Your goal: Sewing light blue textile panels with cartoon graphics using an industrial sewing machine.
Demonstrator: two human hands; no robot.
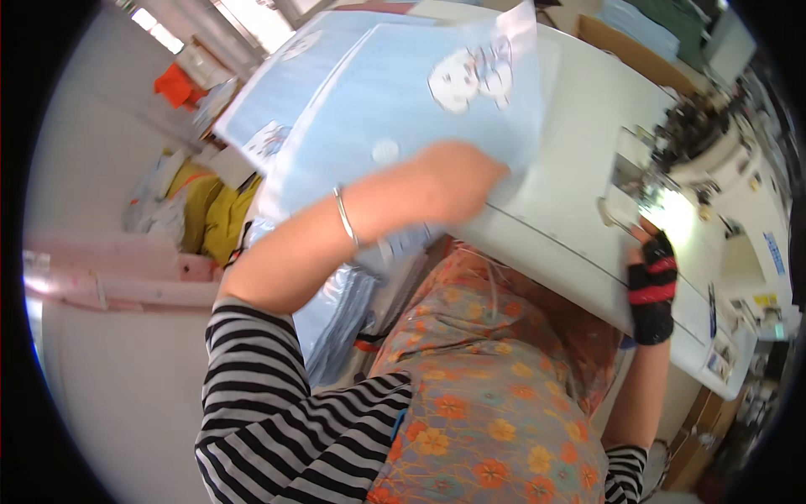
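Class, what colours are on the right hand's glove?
The glove is black with red bands; head view.

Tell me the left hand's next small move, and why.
Probably draw the light-blue cartoon-print sheet rightward: the left hand, though blurred, is at its near right corner, the gloved right hand is beside the sewing machine's lit end, and white tabletop separates sheet and machine.
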